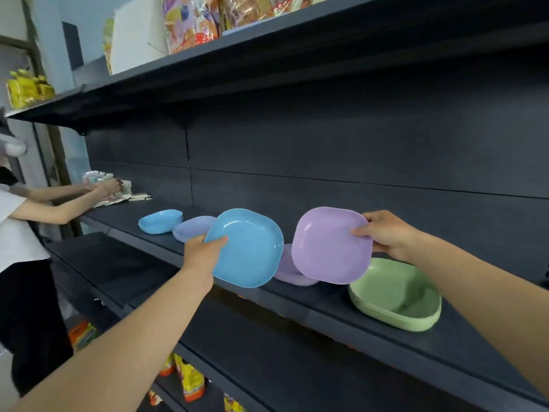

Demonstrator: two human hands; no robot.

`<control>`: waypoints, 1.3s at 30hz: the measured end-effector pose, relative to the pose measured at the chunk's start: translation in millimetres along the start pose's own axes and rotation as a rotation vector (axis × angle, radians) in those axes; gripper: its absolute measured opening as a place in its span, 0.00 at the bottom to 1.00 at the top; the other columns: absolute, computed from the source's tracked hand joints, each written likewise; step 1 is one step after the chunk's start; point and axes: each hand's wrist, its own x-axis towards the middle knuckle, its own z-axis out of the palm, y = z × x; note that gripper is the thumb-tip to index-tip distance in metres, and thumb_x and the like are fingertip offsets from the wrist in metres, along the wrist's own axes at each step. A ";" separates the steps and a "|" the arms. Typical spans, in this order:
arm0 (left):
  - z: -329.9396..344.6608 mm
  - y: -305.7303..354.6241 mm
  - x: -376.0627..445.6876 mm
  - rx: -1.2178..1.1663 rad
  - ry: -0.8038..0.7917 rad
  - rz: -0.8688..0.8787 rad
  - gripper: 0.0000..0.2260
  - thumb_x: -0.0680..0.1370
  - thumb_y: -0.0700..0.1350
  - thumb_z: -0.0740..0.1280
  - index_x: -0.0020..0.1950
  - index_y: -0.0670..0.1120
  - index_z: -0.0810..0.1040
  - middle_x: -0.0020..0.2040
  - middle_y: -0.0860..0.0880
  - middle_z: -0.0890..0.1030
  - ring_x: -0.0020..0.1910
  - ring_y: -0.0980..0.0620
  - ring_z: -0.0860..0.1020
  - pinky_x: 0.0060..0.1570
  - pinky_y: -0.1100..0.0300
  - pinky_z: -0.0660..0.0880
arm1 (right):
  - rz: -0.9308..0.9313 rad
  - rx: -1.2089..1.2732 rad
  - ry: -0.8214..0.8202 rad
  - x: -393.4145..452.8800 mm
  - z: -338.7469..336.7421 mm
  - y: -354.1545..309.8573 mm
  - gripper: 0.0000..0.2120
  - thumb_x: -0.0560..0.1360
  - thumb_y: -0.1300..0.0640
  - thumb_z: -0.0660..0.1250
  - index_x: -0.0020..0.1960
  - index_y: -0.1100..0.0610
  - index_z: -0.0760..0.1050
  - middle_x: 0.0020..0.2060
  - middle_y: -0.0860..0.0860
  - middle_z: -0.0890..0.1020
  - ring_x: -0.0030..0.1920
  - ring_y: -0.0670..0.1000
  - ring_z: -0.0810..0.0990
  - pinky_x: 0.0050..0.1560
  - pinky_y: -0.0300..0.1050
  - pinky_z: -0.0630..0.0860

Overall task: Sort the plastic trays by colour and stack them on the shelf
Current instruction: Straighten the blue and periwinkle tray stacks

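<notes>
My left hand [203, 250] grips a blue tray [248, 248] by its left rim and holds it tilted above the dark shelf [395, 331]. My right hand [386, 233] pinches the right edge of a pink-purple tray [329, 245], also tilted in the air. Under it a lilac tray [286, 270] rests on the shelf, partly hidden. A stack of green trays [398, 295] sits on the right. Further left lie a lilac tray [191, 227] and a blue tray [160, 222].
Another person [20, 233] stands at the left, hands on packets [116, 188] at the shelf's far end. An upper shelf [208, 72] carries snack bags and a white box. Lower shelves [190, 382] hold orange and yellow packs.
</notes>
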 end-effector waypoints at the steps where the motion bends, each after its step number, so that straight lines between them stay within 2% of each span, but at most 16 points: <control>1: -3.0 -1.5 14.4 0.008 0.009 -0.010 0.09 0.77 0.39 0.66 0.57 0.44 0.74 0.54 0.44 0.76 0.52 0.45 0.73 0.50 0.53 0.70 | 0.026 0.005 0.007 14.7 6.2 2.7 0.12 0.75 0.69 0.63 0.57 0.66 0.76 0.47 0.58 0.80 0.45 0.55 0.79 0.43 0.46 0.79; 3: -6.5 -4.9 41.4 0.024 0.028 -0.024 0.13 0.77 0.39 0.66 0.62 0.42 0.74 0.57 0.43 0.76 0.53 0.45 0.74 0.50 0.53 0.70 | 0.076 0.005 0.023 41.8 19.7 10.4 0.12 0.74 0.69 0.64 0.57 0.66 0.76 0.48 0.58 0.79 0.46 0.55 0.77 0.46 0.47 0.77; 6: -3.8 -10.4 78.3 0.034 0.048 -0.030 0.17 0.77 0.39 0.66 0.65 0.42 0.73 0.60 0.42 0.76 0.53 0.44 0.73 0.52 0.52 0.71 | 0.137 0.011 0.024 74.5 40.2 22.0 0.11 0.74 0.69 0.64 0.56 0.67 0.76 0.43 0.56 0.78 0.41 0.52 0.76 0.39 0.42 0.74; 9: 6.8 -16.6 105.3 0.046 0.025 -0.036 0.15 0.77 0.39 0.65 0.64 0.40 0.73 0.54 0.43 0.76 0.51 0.45 0.73 0.49 0.53 0.70 | 0.176 -0.024 0.009 96.8 55.1 32.8 0.08 0.74 0.69 0.66 0.53 0.67 0.77 0.42 0.56 0.77 0.39 0.51 0.75 0.36 0.40 0.73; 11: 15.1 -19.6 118.0 0.057 0.011 -0.047 0.13 0.77 0.39 0.65 0.62 0.40 0.74 0.51 0.45 0.75 0.50 0.45 0.72 0.48 0.54 0.68 | 0.201 -0.110 -0.014 106.0 61.3 37.3 0.03 0.73 0.69 0.66 0.46 0.64 0.76 0.38 0.56 0.75 0.35 0.50 0.73 0.30 0.37 0.71; 13: 22.1 -23.5 127.4 0.069 -0.008 -0.068 0.13 0.77 0.40 0.66 0.62 0.40 0.74 0.51 0.45 0.74 0.50 0.45 0.72 0.48 0.54 0.68 | 0.218 -0.239 -0.054 112.4 65.3 43.2 0.06 0.71 0.70 0.68 0.41 0.62 0.73 0.36 0.56 0.73 0.32 0.51 0.70 0.26 0.36 0.67; 15: 27.3 -27.9 134.1 0.079 -0.027 -0.079 0.14 0.77 0.41 0.66 0.62 0.40 0.74 0.51 0.45 0.75 0.49 0.45 0.72 0.48 0.54 0.68 | 0.220 -0.339 -0.092 114.8 67.9 47.5 0.07 0.69 0.69 0.70 0.43 0.61 0.74 0.36 0.57 0.72 0.32 0.51 0.67 0.25 0.36 0.63; 17: 31.4 -31.1 138.9 0.083 -0.055 -0.091 0.13 0.77 0.40 0.66 0.61 0.41 0.74 0.50 0.45 0.75 0.49 0.44 0.72 0.47 0.55 0.68 | 0.219 -0.413 -0.109 115.8 68.8 48.1 0.08 0.67 0.68 0.73 0.42 0.61 0.76 0.37 0.57 0.75 0.35 0.53 0.69 0.28 0.38 0.64; 19: 35.2 -32.1 143.9 0.080 -0.084 -0.096 0.12 0.77 0.40 0.66 0.60 0.41 0.74 0.50 0.45 0.76 0.49 0.44 0.73 0.47 0.54 0.69 | 0.204 -0.495 -0.110 115.0 68.6 42.5 0.11 0.66 0.65 0.75 0.45 0.58 0.77 0.38 0.53 0.79 0.38 0.52 0.74 0.33 0.39 0.69; 22: 41.1 -29.5 152.4 0.062 -0.119 -0.101 0.08 0.77 0.41 0.67 0.55 0.43 0.74 0.51 0.45 0.76 0.49 0.44 0.74 0.48 0.53 0.70 | 0.130 -0.555 -0.075 113.6 69.3 23.7 0.16 0.66 0.58 0.77 0.52 0.53 0.77 0.44 0.46 0.77 0.51 0.50 0.75 0.52 0.43 0.73; 23: 43.3 -28.3 155.3 0.053 -0.130 -0.098 0.07 0.77 0.41 0.67 0.53 0.43 0.73 0.51 0.45 0.76 0.49 0.44 0.74 0.47 0.53 0.70 | 0.106 -0.536 -0.086 113.2 70.9 15.9 0.18 0.66 0.57 0.77 0.53 0.52 0.77 0.45 0.46 0.77 0.53 0.49 0.75 0.54 0.43 0.72; 25: 47.1 -25.8 160.1 0.028 -0.156 -0.094 0.06 0.77 0.41 0.67 0.53 0.44 0.73 0.50 0.45 0.77 0.49 0.44 0.74 0.46 0.53 0.70 | 0.071 -0.435 -0.159 112.6 77.9 -0.1 0.20 0.66 0.56 0.77 0.56 0.51 0.76 0.47 0.47 0.78 0.53 0.48 0.76 0.50 0.39 0.72; 29: 50.7 -23.6 170.0 -0.020 -0.221 -0.092 0.06 0.77 0.41 0.67 0.53 0.45 0.74 0.47 0.47 0.78 0.45 0.46 0.76 0.44 0.55 0.72 | 0.008 -0.193 -0.265 119.7 110.2 -20.2 0.19 0.69 0.55 0.75 0.58 0.53 0.75 0.43 0.47 0.81 0.45 0.47 0.77 0.43 0.38 0.70; 32: 46.5 -20.0 181.3 -0.054 -0.270 -0.062 0.02 0.77 0.41 0.66 0.49 0.46 0.75 0.41 0.51 0.78 0.38 0.52 0.75 0.35 0.59 0.71 | -0.081 -0.100 -0.173 134.0 144.7 -29.3 0.14 0.72 0.54 0.72 0.56 0.53 0.78 0.46 0.48 0.83 0.44 0.47 0.78 0.42 0.41 0.71; 36: 19.3 -11.9 215.2 -0.045 -0.309 0.010 0.03 0.77 0.41 0.66 0.45 0.48 0.76 0.43 0.49 0.80 0.42 0.49 0.78 0.43 0.55 0.76 | -0.142 0.027 -0.029 158.5 203.7 -50.4 0.11 0.73 0.59 0.70 0.56 0.55 0.79 0.50 0.51 0.84 0.50 0.50 0.82 0.46 0.42 0.77; 39: -21.1 -2.4 258.7 -0.018 -0.280 0.059 0.02 0.77 0.41 0.66 0.48 0.45 0.77 0.42 0.49 0.79 0.43 0.48 0.77 0.39 0.57 0.73 | -0.146 0.121 0.043 180.6 263.9 -72.6 0.11 0.73 0.61 0.71 0.55 0.59 0.79 0.50 0.53 0.84 0.50 0.52 0.82 0.48 0.44 0.78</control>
